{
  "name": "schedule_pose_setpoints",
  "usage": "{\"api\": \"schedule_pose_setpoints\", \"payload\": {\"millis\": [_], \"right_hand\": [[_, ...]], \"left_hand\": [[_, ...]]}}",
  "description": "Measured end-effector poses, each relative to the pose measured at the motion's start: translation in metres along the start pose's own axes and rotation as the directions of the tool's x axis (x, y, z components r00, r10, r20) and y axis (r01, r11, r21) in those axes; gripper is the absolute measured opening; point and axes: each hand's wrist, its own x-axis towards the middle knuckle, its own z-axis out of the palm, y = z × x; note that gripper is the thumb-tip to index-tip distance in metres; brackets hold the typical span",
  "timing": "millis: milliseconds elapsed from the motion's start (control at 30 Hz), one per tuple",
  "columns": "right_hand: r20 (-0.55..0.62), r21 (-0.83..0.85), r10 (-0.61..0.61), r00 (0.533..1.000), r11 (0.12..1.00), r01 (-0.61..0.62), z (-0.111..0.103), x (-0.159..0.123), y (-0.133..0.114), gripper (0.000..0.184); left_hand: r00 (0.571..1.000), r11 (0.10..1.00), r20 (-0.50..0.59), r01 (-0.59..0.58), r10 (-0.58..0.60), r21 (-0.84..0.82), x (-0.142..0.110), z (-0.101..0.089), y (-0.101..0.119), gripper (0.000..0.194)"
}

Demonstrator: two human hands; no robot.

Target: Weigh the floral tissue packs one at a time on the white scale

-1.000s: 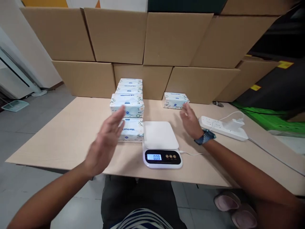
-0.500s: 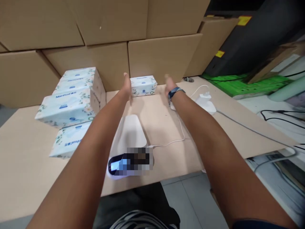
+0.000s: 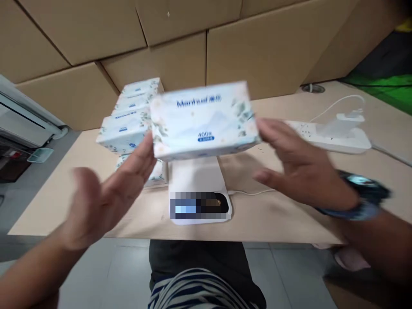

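A pale blue flowered tissue pack hangs in the air above the white kitchen scale. My left hand presses on its left end with the fingertips, palm turned inward. My right hand, with a dark watch on the wrist, presses on its right end. Between the two hands the pack stays level, its printed face towards me. Both hands are smeared by motion.
A stack of several more tissue packs lies on the light wooden table left of the scale. A white power strip with a plug and cable sits at the right. Large cardboard boxes wall off the back.
Both hands reached to the lone tissue pack at the back of the table, took it by its ends and brought it towards me, above the scale. The camera shifted too.
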Motion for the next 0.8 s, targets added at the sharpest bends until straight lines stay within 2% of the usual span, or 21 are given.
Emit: {"api": "schedule_pose_setpoints", "payload": {"millis": [100, 200, 300, 367, 500, 567, 633, 733, 800], "right_hand": [[-0.072, 0.057, 0.066, 0.995, 0.996, -0.062, 0.041, -0.007, 0.038, 0.072], [-0.169, 0.069, 0.187, 0.968, 0.982, -0.177, 0.071, -0.011, 0.052, 0.066], [-0.221, -0.001, 0.181, 0.958, 0.983, -0.186, 0.090, -0.018, 0.046, 0.057], [-0.228, -0.044, 0.152, 0.962, 0.985, -0.166, 0.097, -0.022, 0.040, 0.055], [-0.225, -0.031, 0.183, 0.957, 0.980, -0.195, 0.100, -0.025, 0.036, 0.051], [-0.242, -0.026, 0.203, 0.949, 0.976, -0.216, 0.096, -0.027, 0.040, 0.050], [-0.267, -0.058, 0.194, 0.944, 0.974, -0.217, 0.092, -0.028, 0.044, 0.052], [-0.265, -0.118, 0.175, 0.948, 0.970, -0.212, 0.088, -0.032, 0.048, 0.053], [-0.247, -0.118, 0.183, 0.952, 0.969, -0.217, 0.086, -0.035, 0.049, 0.061]], "left_hand": [[0.982, 0.984, 0.171, -0.052, 0.082, -0.170, 0.002, -0.004, -0.032, 0.085], [0.955, 0.984, 0.291, -0.002, 0.054, -0.177, 0.011, -0.018, -0.054, 0.078], [0.968, 0.989, 0.245, -0.025, 0.060, -0.144, 0.005, -0.025, -0.069, 0.085], [0.982, 0.996, 0.186, -0.029, 0.045, -0.089, -0.003, -0.024, -0.074, 0.092], [0.994, 0.980, 0.110, -0.032, 0.010, 0.196, -0.008, -0.013, -0.080, 0.108], [0.991, 0.938, 0.113, -0.104, 0.070, 0.330, -0.004, -0.008, -0.084, 0.112], [0.969, 0.867, 0.146, -0.245, 0.201, 0.435, 0.002, -0.005, -0.090, 0.108], [0.894, 0.686, 0.189, -0.435, 0.405, 0.584, 0.009, -0.007, -0.098, 0.099], [0.856, 0.569, 0.195, -0.471, 0.479, 0.674, 0.010, -0.013, -0.098, 0.091]]}}
